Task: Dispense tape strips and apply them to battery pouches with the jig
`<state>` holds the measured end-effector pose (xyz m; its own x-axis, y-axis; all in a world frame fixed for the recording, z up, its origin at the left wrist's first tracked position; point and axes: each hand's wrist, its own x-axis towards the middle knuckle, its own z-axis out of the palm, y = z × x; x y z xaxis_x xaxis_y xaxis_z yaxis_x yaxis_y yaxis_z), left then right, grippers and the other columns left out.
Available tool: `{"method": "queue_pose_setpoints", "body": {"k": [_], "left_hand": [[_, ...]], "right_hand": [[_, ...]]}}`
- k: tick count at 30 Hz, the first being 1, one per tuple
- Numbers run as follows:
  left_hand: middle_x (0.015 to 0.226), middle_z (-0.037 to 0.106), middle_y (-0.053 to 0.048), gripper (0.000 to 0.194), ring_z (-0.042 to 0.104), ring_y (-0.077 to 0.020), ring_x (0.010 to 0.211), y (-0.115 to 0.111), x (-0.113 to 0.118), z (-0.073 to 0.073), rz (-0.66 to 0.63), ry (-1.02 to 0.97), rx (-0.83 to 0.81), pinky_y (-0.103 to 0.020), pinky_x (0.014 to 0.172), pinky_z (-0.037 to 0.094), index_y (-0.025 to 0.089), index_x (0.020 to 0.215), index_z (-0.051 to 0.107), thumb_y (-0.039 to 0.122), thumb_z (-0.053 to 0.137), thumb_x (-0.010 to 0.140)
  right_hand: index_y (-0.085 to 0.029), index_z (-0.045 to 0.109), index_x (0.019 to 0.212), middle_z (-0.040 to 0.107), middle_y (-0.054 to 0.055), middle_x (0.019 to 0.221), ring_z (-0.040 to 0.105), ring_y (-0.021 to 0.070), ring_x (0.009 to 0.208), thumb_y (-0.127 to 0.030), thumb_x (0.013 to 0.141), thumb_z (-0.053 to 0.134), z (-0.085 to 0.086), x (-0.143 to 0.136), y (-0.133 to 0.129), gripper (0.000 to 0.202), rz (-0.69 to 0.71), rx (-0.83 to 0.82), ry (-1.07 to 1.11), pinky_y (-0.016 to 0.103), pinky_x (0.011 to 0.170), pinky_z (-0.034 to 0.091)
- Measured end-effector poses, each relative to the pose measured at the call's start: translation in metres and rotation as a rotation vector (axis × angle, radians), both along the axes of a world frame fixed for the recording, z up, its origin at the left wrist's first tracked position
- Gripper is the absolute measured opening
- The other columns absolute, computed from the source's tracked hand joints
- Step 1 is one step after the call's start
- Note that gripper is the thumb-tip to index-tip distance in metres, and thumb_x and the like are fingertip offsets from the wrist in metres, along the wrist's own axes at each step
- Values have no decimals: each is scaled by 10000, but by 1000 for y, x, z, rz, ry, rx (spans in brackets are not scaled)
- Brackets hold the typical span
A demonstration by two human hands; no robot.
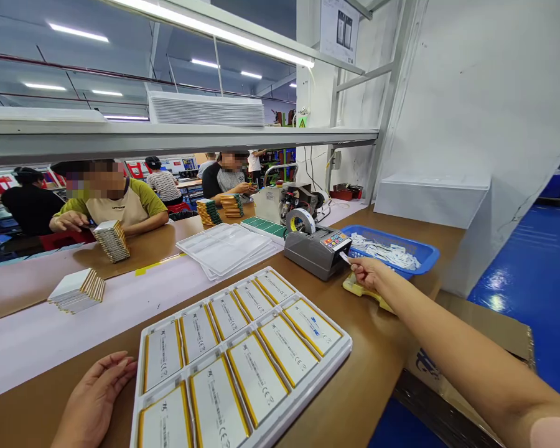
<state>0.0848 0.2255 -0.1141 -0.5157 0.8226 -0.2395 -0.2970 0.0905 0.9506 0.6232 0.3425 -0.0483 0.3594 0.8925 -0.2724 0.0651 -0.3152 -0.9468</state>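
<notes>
A white tray holds several flat white battery packs with yellow edges, in two rows. One pack at the tray's right bears a strip with blue lettering. My left hand rests on the table beside the tray's left edge, fingers loosely extended, nothing seen in it. My right hand pinches a small white strip at the front of a grey tape dispenser, which carries a tape roll.
A blue basket of white strips stands behind my right hand, with a yellow object below it. Empty clear trays lie behind the packs. Stacked packs stand left. People sit across the table; a shelf spans above.
</notes>
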Motion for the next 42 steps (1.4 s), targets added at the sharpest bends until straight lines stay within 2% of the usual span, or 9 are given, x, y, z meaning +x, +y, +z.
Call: {"method": "queue_pose_setpoints", "body": {"k": [3,9,14,19,23,26,30,35,42], "left_hand": [[674,603,-5,272,589,-121,650,-1,2,-3,-10,11,42,-172,597,515,154,728,581,128,697,483],[670,604,-4,285,587,-117,646,-3,4,-7,-32,31,89,-192,637,510,159,740,582,157,719,490],[669,599,0,288,586,-116,654,-4,4,-6,-25,26,94,-193,649,505,163,740,583,178,726,491],[670,594,4,280,582,-111,647,-2,5,-5,-42,35,88,-189,640,507,165,741,586,176,720,495],[676,596,3,250,588,-117,648,-2,5,-2,-29,18,78,-193,626,515,161,729,587,143,697,506],[665,599,3,237,587,-116,637,-1,6,1,-7,4,43,-176,598,516,153,723,583,98,668,508],[651,607,3,228,582,-112,622,3,6,3,21,-12,9,-158,570,515,144,719,577,55,622,515],[663,610,25,200,583,-106,643,5,6,-2,5,21,0,-146,595,517,153,732,585,71,618,553],[663,608,33,155,585,-102,630,1,7,-2,3,50,22,-137,574,512,170,718,587,83,601,590]], "right_hand": [[-189,389,640,329,-61,475,255,55,375,-291,771,514,7,-19,-18,209,11,147,-141,167,352,224],[-186,544,755,491,47,963,492,157,865,-345,768,521,31,-104,-68,161,1238,657,-900,288,809,383],[-181,558,792,480,60,973,490,194,853,-465,650,625,11,-153,-62,325,1598,546,-1148,281,691,404],[-172,492,1024,486,66,997,498,189,811,-499,490,721,-17,-155,-44,668,1437,441,-1017,286,668,428],[-200,497,1068,549,56,964,518,168,862,-277,775,509,-27,-141,-46,303,1202,627,-899,303,772,426],[-220,530,1065,546,67,1064,466,179,1033,-150,821,327,-22,-102,-33,324,739,839,-981,353,905,370],[-166,541,1116,455,118,1205,385,270,1136,-43,703,319,-5,-17,3,484,-15,553,-1221,459,940,319],[-185,556,1126,421,100,1248,414,266,1113,-18,638,363,-1,45,32,551,149,415,-1364,420,924,347],[-200,542,1104,353,73,1318,327,283,1191,-73,625,446,1,36,23,505,193,392,-1141,427,997,262]]}}
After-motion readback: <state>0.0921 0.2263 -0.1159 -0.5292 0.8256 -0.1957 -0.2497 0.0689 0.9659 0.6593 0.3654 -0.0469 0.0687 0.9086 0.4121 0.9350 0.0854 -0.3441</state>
